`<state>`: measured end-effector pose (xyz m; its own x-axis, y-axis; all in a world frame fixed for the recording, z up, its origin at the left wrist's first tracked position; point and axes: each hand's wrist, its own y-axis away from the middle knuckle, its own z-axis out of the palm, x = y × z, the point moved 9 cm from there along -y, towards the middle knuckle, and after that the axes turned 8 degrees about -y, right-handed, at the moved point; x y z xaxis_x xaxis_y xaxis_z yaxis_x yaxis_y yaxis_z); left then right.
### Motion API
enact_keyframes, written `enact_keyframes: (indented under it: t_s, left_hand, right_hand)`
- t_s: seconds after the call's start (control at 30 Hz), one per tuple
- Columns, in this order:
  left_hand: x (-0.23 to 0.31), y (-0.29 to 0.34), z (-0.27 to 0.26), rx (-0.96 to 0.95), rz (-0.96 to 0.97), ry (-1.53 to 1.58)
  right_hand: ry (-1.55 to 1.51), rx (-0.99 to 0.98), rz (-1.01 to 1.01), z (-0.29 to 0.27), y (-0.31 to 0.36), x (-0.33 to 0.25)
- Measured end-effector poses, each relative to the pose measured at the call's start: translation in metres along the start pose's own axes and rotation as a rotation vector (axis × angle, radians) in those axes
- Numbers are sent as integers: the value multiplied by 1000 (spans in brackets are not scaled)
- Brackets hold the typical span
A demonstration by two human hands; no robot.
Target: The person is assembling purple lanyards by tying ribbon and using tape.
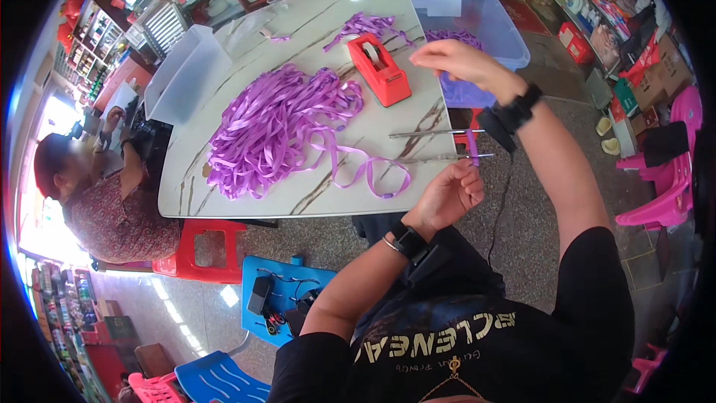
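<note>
Our left hand (450,195) is closed on scissors (440,145), our right hand (462,61) pinches a purple ribbon strip (473,143) (fingertips hidden). Ribbon heap (272,127) and red tape dispenser (379,69) lie on the desk (298,194).

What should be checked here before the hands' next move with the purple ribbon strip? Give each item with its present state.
1. Left hand grips the ribbon strip's lower end: ok.
2. Right hand holds its upper end: cannot tell, fingers hide it.
3. Strip taut between the hands: ok.
4. Red tape dispenser near right hand: ok.
5. Ribbon pile lying on the table: ok.
6. Long metal tool at the table edge, resting securely: cannot tell.
</note>
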<state>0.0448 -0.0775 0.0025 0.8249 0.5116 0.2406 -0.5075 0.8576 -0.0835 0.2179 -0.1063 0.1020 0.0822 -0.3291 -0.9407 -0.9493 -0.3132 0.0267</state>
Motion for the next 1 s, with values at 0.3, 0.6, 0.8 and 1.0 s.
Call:
enact_keyframes:
  t_s: [0.3,0.6,0.8,1.0]
  left_hand:
    - [-2,3,-6,74,-12,-20]
    - [-2,1,-5,70,-14,-22]
    - [0,3,-4,40,1,-13]
    - [0,2,-4,44,11,-30]
  right_hand:
    - [-39,-18,376,33,-74,49]
    - [-352,-60,402,30,-70,43]
    - [-418,-151,434,50,-33,41]
    - [-329,-27,408,53,-15,57]
